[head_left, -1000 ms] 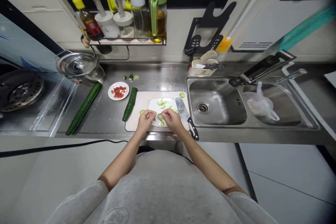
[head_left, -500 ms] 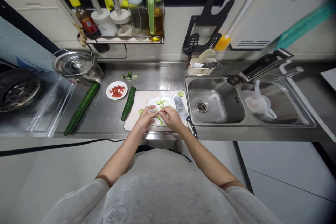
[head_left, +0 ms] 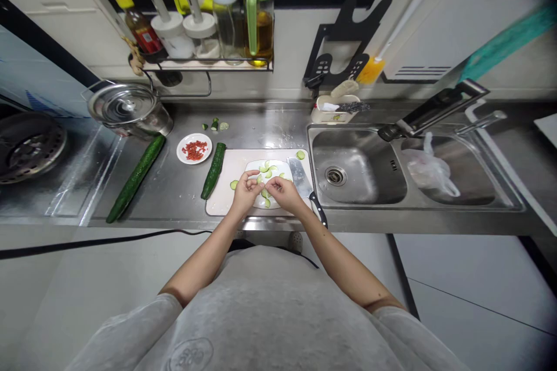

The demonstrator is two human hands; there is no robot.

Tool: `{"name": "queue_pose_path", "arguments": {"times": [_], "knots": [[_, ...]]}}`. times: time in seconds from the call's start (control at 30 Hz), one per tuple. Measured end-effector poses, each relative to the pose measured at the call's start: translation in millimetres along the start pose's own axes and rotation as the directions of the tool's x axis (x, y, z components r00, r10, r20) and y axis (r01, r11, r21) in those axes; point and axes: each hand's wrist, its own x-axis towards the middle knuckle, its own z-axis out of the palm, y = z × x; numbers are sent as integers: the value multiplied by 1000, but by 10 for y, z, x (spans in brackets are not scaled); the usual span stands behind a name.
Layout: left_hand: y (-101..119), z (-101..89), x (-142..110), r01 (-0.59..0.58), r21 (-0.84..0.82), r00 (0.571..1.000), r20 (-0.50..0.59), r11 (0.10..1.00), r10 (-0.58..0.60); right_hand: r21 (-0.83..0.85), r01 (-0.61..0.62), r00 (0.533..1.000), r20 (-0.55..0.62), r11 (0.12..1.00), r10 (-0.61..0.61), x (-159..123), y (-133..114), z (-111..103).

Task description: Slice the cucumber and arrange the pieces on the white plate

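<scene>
Both my hands meet over a white plate (head_left: 285,169) that bears several thin pale-green cucumber slices (head_left: 268,173). My left hand (head_left: 246,191) has thumb and index finger pinched, its other fingers curled loosely. Opposite it, my right hand (head_left: 284,192) is pinched too, fingertips almost touching the left ones. Whatever lies between the fingertips is too small to make out. The plate rests on a pale cutting board (head_left: 221,203). At the board's right lies a cleaver (head_left: 298,175) with a black handle. A cut cucumber (head_left: 213,171) lies along the left edge of the board.
A long whole cucumber (head_left: 136,178) and a small plate (head_left: 180,153) of chopped red pieces lie to the left. Behind them stands a lidded steel pot (head_left: 130,110). On the right is a double sink (head_left: 357,165); a plastic bag (head_left: 430,169) lies in its right basin.
The fingers of my left hand have curled in more, and that hand has turned slightly. My right hand stays nearly in place, still pinched. The slices on the plate look much the same.
</scene>
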Motion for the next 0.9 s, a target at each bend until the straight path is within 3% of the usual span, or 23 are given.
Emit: {"name": "queue_pose_path", "arguments": {"times": [0.17, 0.37, 0.5, 0.67, 0.77, 0.9], "knots": [[-36, 43, -26, -48, -43, 999, -14, 998, 48, 166, -70, 997, 33, 984, 65, 31, 47, 9], [-96, 19, -33, -32, -40, 999, -12, 999, 31, 250, -261, 959, 176, 932, 221, 33, 65, -37], [-175, -67, 4, 16, 7, 1000, -8, 1000, -16, 143, -250, 958, 182, 958, 222, 95, 182, -79], [-293, -166, 43, 24, 222, 1000, -23, 975, -19, -229, -67, 982, 156, 971, 104, 166, 257, -113], [-307, -190, 26, 55, 488, 998, -22, 871, -51, -395, -23, 971, 209, 918, 115, 171, 228, -98], [-248, -164, -31, 46, 795, 997, 2, 605, -78, -567, 11, 941, 284, 824, 183, 181, 178, -43]]}}
